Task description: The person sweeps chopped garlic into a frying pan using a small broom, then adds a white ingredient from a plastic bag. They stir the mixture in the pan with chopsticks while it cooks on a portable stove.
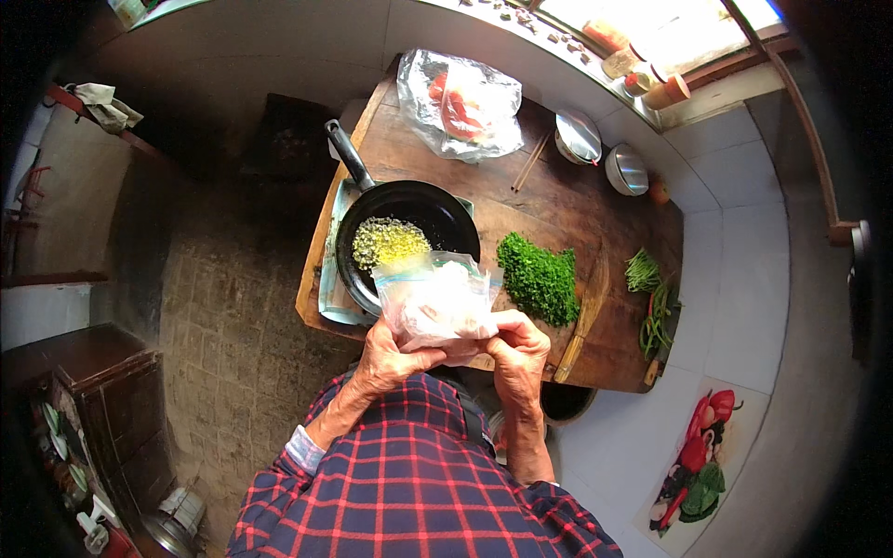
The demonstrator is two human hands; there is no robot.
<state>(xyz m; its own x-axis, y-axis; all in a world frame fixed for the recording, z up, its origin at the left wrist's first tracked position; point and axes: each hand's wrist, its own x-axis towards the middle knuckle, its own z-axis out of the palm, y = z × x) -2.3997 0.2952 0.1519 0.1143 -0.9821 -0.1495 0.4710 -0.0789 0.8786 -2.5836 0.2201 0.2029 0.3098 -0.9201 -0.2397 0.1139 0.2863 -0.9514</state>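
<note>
A clear zip-top plastic bag [436,307] with a whitish filling is held up between my hands; I cannot tell what the filling is. My left hand [391,359] grips its lower left side, thumb across the front. On the right, my right hand [518,349] pinches the bag's edge between thumb and fingers. Just beyond the bag is a black frying pan [446,209], its near rim partly covered by it. Foamy yellow oil [387,243] bubbles at the pan's left side. The pan rests on a pale blue gas stove [333,279].
Chopped greens [537,279] lie beside a straw brush [589,307] on the wooden table [481,188]. Farther back are a plastic bag with red things [460,104], chopsticks [530,162] and two bowls [578,137]. Green beans [642,270] and chili peppers [657,324] sit near the right edge. The pan handle [349,155] points away left.
</note>
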